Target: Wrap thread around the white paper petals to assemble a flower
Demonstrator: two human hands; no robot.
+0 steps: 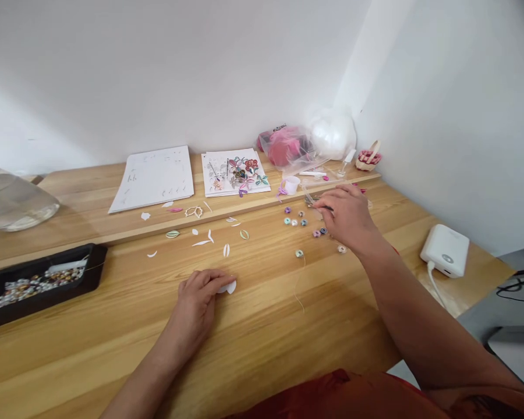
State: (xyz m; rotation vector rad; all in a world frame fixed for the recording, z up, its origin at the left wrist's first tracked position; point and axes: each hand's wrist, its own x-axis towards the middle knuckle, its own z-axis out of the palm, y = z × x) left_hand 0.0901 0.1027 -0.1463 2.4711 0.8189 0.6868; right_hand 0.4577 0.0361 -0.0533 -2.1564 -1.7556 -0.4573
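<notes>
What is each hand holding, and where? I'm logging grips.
Left hand pinches a white paper petal by one end; right hand grips a thin tool, hold hidden.

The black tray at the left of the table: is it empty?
No, the black tray holds a heap of small beads or paper coils, too small to tell apart, spread along its floor.

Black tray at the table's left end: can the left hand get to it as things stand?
Probably yes. The left hand rests on a white paper piece, and only bare table lies between it and the black tray. It would have to let the piece go.
</notes>
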